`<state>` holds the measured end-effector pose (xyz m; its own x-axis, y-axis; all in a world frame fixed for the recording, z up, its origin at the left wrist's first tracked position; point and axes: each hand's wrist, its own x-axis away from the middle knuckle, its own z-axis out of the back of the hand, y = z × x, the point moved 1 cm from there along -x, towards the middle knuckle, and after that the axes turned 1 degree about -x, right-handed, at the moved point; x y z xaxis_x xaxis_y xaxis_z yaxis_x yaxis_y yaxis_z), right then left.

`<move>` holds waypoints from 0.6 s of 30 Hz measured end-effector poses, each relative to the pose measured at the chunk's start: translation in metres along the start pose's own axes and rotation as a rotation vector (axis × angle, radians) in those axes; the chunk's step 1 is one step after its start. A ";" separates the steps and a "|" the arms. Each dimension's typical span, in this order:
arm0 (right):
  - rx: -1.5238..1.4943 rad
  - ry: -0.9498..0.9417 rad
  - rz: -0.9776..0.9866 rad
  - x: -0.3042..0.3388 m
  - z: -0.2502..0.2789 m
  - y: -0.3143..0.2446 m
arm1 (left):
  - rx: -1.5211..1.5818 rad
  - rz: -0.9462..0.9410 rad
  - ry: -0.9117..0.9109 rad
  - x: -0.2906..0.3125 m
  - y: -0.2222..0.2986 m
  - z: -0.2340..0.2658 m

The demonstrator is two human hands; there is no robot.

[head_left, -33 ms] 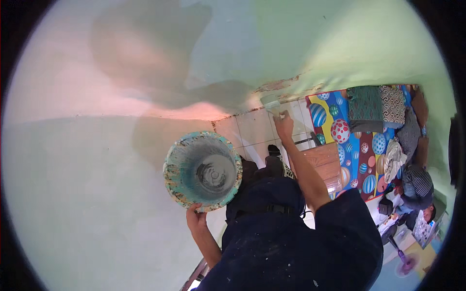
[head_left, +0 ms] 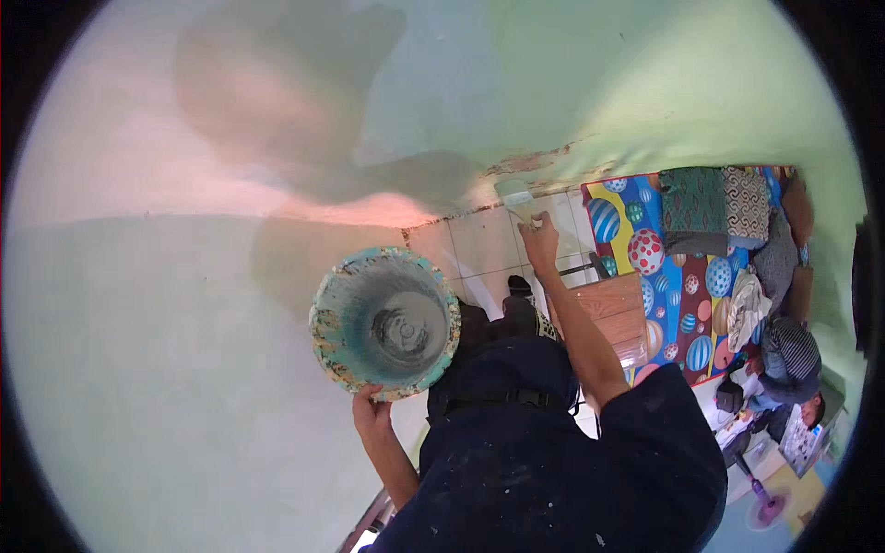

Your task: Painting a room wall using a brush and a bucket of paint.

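My left hand (head_left: 371,412) grips the lower rim of a round paint-crusted bucket (head_left: 324,327), thumb over the edge. The bucket tilts so that its inside shows, coated grey with a pale grey mass (head_left: 410,323) at the bottom. Out ahead to the right, my right hand (head_left: 539,240) is closed round the handle of a flat tool with a broad pale head (head_left: 514,194). Whether it is a scraper or a wide brush I cannot make out. Its head is close to the foot of the green wall (head_left: 581,101); contact is unclear.
Flaking patches (head_left: 530,161) run along the wall's base above white floor tiles (head_left: 486,241). A wooden board (head_left: 604,318) lies by a ball-patterned mat (head_left: 682,318) with folded cloths (head_left: 693,207). Another person (head_left: 791,359) sits at the far right, near a purple fan (head_left: 765,507).
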<state>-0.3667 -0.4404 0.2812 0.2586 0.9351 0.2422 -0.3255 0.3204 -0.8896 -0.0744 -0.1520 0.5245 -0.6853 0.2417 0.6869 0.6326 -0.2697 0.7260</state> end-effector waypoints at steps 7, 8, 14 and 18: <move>-0.585 -0.451 -0.029 0.040 0.045 -0.145 | -0.016 -0.041 -0.066 0.006 0.001 -0.007; -0.633 -0.524 0.057 0.044 0.048 -0.169 | -0.013 -0.038 -0.068 0.003 0.001 -0.005; -0.591 -0.364 0.442 0.023 0.021 -0.191 | -0.070 -0.023 -0.092 -0.002 0.000 0.000; -0.395 -0.062 0.470 -0.023 -0.011 -0.144 | -0.001 -0.028 -0.050 -0.001 -0.004 -0.004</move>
<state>-0.3158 -0.5100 0.3998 0.1121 0.9736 -0.1989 -0.0271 -0.1971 -0.9800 -0.0778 -0.1546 0.5210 -0.6841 0.2957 0.6668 0.6128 -0.2628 0.7452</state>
